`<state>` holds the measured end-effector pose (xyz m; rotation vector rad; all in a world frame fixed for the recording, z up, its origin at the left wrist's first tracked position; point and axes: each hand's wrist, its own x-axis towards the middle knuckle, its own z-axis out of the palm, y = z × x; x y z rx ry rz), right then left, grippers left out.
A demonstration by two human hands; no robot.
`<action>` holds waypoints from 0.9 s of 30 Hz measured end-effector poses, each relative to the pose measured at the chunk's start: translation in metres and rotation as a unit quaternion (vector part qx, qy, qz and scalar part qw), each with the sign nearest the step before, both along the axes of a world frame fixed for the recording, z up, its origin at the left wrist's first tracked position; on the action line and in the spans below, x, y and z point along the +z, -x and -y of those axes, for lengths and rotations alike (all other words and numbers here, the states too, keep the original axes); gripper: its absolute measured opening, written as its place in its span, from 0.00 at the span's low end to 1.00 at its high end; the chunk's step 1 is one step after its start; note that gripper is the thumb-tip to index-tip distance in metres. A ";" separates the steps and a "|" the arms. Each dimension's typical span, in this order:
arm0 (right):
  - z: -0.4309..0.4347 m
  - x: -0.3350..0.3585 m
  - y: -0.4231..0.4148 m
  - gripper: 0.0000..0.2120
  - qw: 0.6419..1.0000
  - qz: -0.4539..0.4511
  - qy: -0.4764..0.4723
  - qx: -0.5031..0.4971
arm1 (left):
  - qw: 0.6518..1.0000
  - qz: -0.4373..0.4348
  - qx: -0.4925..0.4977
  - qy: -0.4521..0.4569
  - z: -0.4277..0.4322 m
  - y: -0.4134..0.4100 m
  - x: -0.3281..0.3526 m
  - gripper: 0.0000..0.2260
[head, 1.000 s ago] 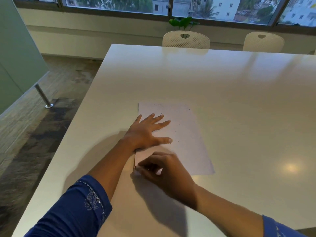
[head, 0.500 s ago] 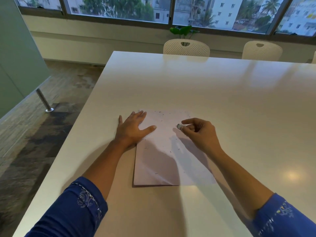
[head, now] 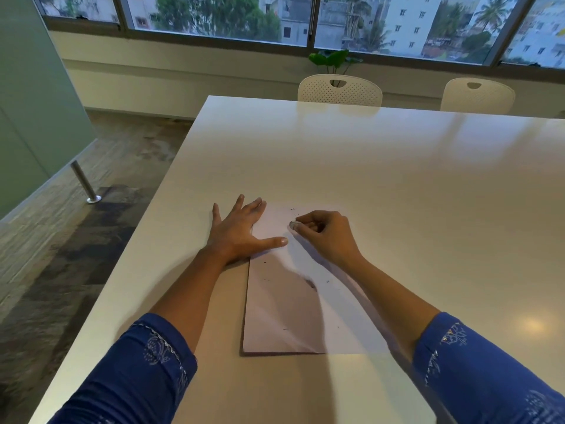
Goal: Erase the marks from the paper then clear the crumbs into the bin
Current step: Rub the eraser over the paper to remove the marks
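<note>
The right hand [head: 327,234] pinches a small grey eraser [head: 293,224] at the far end of the white paper sheet [head: 284,301]; the left hand [head: 237,232], spread flat, presses its left edge; the sheet's long axis runs toward the person.

Office meeting room, long table [head: 367,166], chairs [head: 340,90]

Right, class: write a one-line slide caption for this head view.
Left hand flat on the paper's edge, right hand pinching an eraser at its far end, crumbs scattered.
</note>
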<state>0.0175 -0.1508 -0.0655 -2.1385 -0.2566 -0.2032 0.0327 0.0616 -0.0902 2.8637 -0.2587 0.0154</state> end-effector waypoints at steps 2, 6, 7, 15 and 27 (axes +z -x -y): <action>-0.006 -0.001 -0.001 0.10 1.000 0.003 0.010 0.010 | 1.000 -0.005 -0.003 -0.007 -0.002 -0.002 0.000 0.55; -0.013 -0.004 -0.001 0.09 0.997 0.009 0.062 0.041 | 0.999 -0.040 -0.008 -0.017 0.001 0.002 0.003 0.53; -0.014 -0.005 -0.001 0.08 0.995 0.015 0.083 0.051 | 0.999 -0.044 -0.008 -0.015 0.002 0.003 0.004 0.53; 0.004 -0.008 -0.031 0.09 0.989 0.052 0.142 0.007 | 0.998 -0.054 -0.010 -0.001 -0.002 0.000 0.003 0.55; -0.025 -0.014 -0.028 0.07 0.995 -0.003 0.095 0.035 | 0.999 -0.042 -0.001 0.014 0.001 0.002 0.003 0.55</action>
